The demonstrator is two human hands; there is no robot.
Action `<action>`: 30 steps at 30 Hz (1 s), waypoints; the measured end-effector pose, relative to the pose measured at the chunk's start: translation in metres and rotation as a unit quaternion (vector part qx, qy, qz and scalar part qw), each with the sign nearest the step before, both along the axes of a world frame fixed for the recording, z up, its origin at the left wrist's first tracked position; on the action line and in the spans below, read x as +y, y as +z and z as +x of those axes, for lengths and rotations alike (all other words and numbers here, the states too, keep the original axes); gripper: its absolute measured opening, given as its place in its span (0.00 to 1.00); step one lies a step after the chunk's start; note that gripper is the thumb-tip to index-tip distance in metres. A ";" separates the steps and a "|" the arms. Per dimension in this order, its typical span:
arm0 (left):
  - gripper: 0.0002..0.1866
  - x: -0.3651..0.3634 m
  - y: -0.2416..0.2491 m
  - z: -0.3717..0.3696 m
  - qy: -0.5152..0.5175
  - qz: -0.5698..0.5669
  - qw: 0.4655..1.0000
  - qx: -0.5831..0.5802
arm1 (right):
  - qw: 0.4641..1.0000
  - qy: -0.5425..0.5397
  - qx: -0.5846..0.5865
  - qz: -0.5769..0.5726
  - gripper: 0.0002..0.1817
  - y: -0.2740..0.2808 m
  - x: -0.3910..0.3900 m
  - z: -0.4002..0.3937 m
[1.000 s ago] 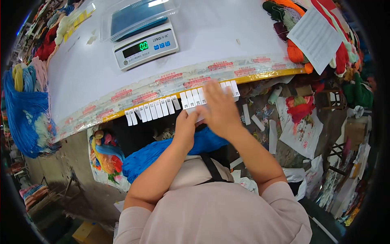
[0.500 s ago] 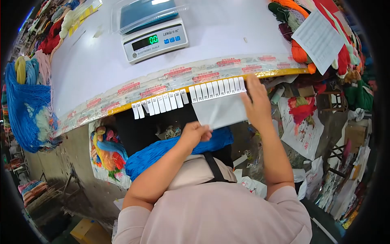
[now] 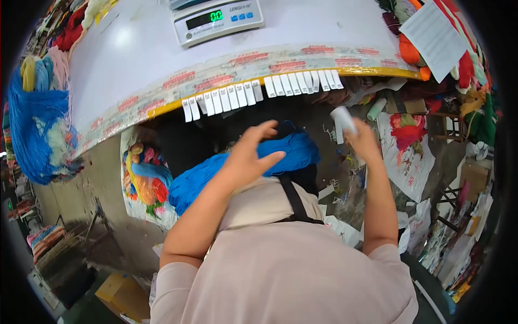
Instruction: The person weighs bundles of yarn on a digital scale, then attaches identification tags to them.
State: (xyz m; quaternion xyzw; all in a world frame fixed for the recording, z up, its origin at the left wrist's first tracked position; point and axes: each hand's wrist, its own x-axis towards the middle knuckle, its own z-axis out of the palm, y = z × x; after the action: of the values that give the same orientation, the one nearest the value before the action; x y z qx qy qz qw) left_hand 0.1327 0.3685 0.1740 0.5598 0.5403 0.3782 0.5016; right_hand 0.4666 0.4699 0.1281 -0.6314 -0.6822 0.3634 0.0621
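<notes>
My left hand hovers over my lap with thumb and fingers apart and nothing in it. Beneath it lies a big bundle of blue yarn across my thighs. Off to the right, my right hand is closed on a white piece of paper, which looks folded or rolled and is a little blurred. Two groups of narrow white labels hang from the table's yellow edge, a left row and a right row, both beyond my hands.
On the white table stands an electronic scale reading 0.0. Blue yarn hangs over the left corner; orange yarn and a printed sheet lie at the right. Colourful yarn and scraps cover parts of the floor.
The white sheet has come away from the right row of labels and is now crumpled smaller in my right hand, lower right. My left hand has let go of it and spread open.
</notes>
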 end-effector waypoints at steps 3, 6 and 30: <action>0.25 -0.036 0.007 -0.049 0.028 0.015 0.989 0.143 | 0.922 0.057 -0.236 0.301 0.40 -0.017 0.006 0.008; 0.08 -0.100 -0.002 -0.081 0.082 -0.237 0.967 -0.034 | 0.957 0.221 -0.040 0.183 0.49 0.022 -0.019 -0.082; 0.31 -0.108 0.105 -0.096 0.312 0.195 0.709 -0.602 | 0.836 0.498 0.218 -0.073 0.33 0.198 -0.085 -0.324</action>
State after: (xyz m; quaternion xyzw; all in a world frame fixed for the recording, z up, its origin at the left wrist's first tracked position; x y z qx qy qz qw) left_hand 0.0364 0.2602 0.2786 0.0985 0.1817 0.8671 0.4533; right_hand 0.1426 0.3844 0.3259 -0.1130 -0.8448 0.5223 -0.0265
